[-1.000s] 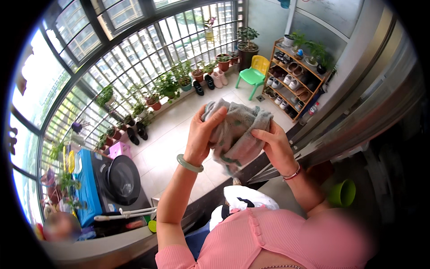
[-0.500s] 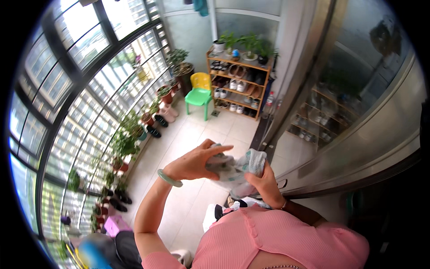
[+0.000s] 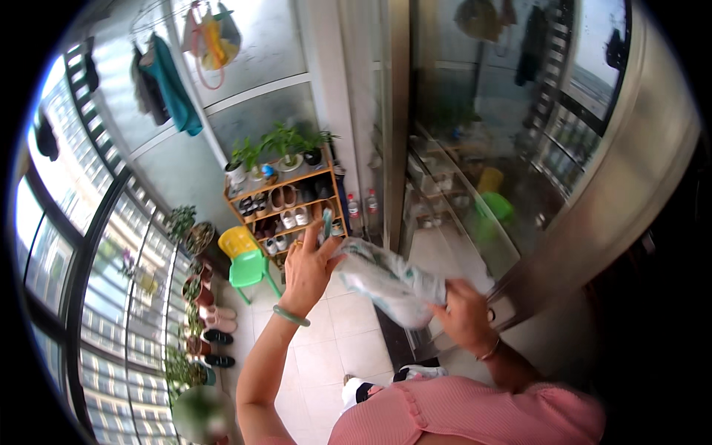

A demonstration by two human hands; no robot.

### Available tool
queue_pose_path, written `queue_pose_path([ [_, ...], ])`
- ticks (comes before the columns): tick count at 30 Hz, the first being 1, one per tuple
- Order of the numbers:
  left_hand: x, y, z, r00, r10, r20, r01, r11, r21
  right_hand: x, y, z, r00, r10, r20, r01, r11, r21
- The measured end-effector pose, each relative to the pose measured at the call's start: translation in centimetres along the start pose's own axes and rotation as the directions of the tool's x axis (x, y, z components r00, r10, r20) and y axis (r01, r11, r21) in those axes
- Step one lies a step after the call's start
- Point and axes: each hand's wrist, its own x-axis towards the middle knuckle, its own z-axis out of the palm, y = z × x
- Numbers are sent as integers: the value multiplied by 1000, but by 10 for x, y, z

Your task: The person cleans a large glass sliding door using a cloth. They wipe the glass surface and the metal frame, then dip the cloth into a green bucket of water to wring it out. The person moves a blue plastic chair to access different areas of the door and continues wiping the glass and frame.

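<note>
A crumpled, see-through plastic bag [image 3: 386, 285] with faint green print is stretched at chest height between my hands. My left hand [image 3: 305, 271], with a pale green bangle at the wrist, pinches the bag's upper left end, and a bit of it sticks up past the fingers. Around the other end close the fingers of my right hand [image 3: 466, 315], slightly blurred by motion. The bag looks thin and slack; whether anything is inside I cannot tell.
A wooden shoe rack [image 3: 302, 176] topped with potted plants stands ahead, beside a yellow and green child's chair [image 3: 251, 270]. To the right is a glass door [image 3: 482, 141]. Pots and shoes [image 3: 218, 337] line the window side; clothes [image 3: 170, 85] hang at upper left.
My view has swung to the right and up, toward the glass door. My hands have moved apart, so the bunched bag is now drawn out longer between them.
</note>
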Motion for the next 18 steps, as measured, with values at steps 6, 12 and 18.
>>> queue_pose_path([
  [6,67,-24,-7,992,8,128,-17,998,64,51,-36,-23,928,174,-328,-241,954,-176],
  [12,123,-31,9,994,73,-79,-98,917,-387,67,-56,-42,797,360,-486,-355,929,106],
  [18,184,25,2,1000,-17,22,25,152,-988,92,-84,-61,638,457,-620,175,698,694],
])
